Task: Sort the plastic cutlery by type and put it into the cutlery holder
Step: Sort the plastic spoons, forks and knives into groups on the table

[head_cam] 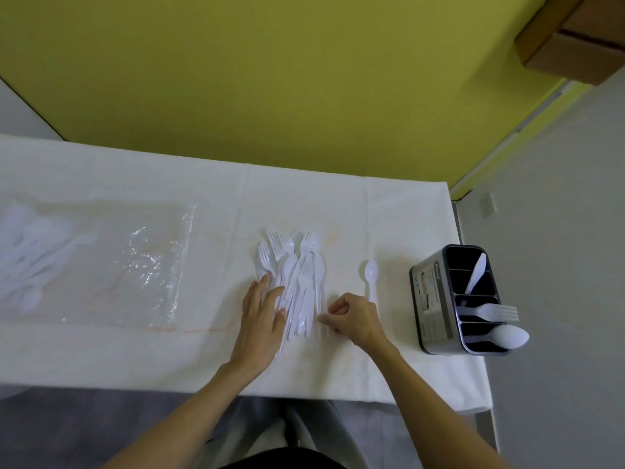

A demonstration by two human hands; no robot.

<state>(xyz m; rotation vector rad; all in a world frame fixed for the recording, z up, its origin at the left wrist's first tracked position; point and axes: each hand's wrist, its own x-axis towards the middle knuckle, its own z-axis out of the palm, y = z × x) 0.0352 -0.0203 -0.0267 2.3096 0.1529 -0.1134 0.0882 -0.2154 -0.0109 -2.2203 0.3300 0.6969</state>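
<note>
Where a white cloth covers the surface [101, 350], faint orange stains mark it at the middle. A yellow-green wall [270, 79] stands behind the far edge. Grey floor [558, 231] runs along the right side, with cardboard boxes [575, 38] at the top right and a socket [487, 204] low on the side wall.

A clear bag [152, 258] lies flat at the left with white cutlery inside its left end. The pile [297, 275] of white forks and spoons lies at the centre, heads pointing away. A loose spoon [371, 275] lies just right of it.

The holder [436, 343] stands at the right edge, close to the near corner. A knife [477, 272] stands in one of its far compartments, a fork [490, 313] in the third and a stowed spoon [510, 336] in the nearest. Its side label [431, 292] is too blurred to read.

The left hand [260, 316] rests on the pile's left side with its fingers straight. The right hand [355, 316] has its fingers curled, thumb and forefinger together at the handle ends on the pile's right edge; whether they grip a piece I cannot tell.

A wide band of cloth separates pile and bag, and a narrower one lies between loose spoon and holder.
</note>
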